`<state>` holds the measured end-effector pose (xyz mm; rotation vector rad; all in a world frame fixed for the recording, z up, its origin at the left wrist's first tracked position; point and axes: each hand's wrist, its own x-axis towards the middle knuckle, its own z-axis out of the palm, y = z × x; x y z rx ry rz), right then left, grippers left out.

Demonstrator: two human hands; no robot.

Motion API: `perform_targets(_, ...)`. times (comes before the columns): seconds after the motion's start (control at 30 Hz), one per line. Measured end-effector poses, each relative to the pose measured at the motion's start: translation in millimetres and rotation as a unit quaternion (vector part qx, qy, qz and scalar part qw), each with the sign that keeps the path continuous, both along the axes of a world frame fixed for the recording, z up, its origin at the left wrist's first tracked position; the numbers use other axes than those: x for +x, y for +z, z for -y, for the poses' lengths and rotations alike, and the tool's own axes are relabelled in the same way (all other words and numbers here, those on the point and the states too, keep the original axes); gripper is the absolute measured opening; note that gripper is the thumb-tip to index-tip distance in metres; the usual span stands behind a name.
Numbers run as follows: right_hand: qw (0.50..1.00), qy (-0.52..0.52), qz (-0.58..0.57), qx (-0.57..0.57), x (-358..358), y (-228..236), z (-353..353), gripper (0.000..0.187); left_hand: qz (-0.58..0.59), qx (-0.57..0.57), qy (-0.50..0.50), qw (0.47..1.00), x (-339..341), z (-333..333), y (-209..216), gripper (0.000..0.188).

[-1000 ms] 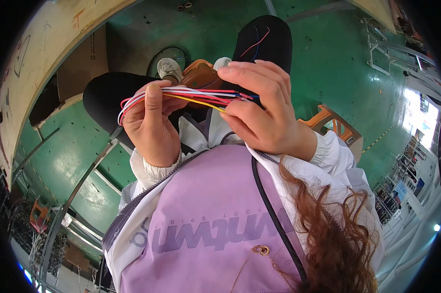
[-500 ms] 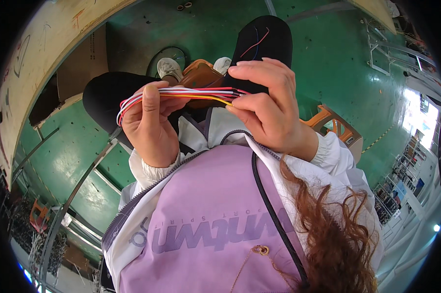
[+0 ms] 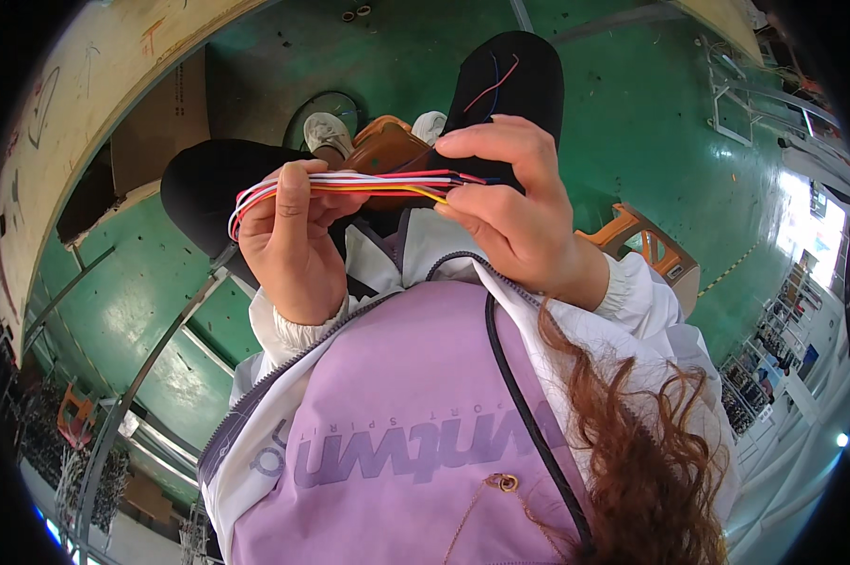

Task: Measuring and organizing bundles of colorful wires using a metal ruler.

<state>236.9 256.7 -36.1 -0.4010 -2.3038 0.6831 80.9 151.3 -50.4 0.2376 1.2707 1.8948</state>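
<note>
My left hand (image 3: 293, 250) is closed around a bundle of thin wires (image 3: 349, 179), red, white and yellow, with its thumb laid across them. The bundle bends round behind that hand's fingers, and its loose ends point right. At those ends my right hand (image 3: 524, 217) pinches the tip of the yellow wire between thumb and a finger. The index finger is raised above the red and dark ends, apart from the thumb. Two loose wire pieces (image 3: 493, 87), one red and one blue, lie on my dark trouser leg.
An orange-brown plastic stool (image 3: 646, 240) stands to the right, and another orange-brown piece (image 3: 387, 151) shows between my legs. A wooden board (image 3: 76, 104) curves along the upper left, with a cardboard box (image 3: 166, 118) beneath it. Metal frames (image 3: 726, 104) stand on the green floor.
My right hand has shifted slightly, its raised index finger a little lower and further left. A blue wire end now shows more clearly beside it. The left hand keeps its grip, barely moved.
</note>
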Motion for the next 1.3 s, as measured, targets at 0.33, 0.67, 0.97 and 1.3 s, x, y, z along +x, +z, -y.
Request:
perform_targets(0.33,0.976,-0.006,-0.052,-0.209,9.8,-8.4,6.5,0.042,0.017,-0.007,0.01,1.0,-1.0,-1.3,2.3,0.025)
perform_targets(0.67,0.852,0.017,-0.1,-0.514,-5.2,-4.7,23.4,0.012,0.016,-0.011,-0.004,1.0,-1.5,0.4,3.0,0.025)
perform_targets(0.97,0.88,0.016,-0.079,-0.468,-0.9,-3.0,18.8,0.016,0.013,-0.015,-0.01,1.0,-1.3,1.7,4.1,0.025)
perform_targets(1.3,0.993,0.08,-0.062,-0.064,-3.8,-3.4,-1.9,0.035,0.007,-0.036,-0.023,0.999,-3.4,0.4,5.6,0.026)
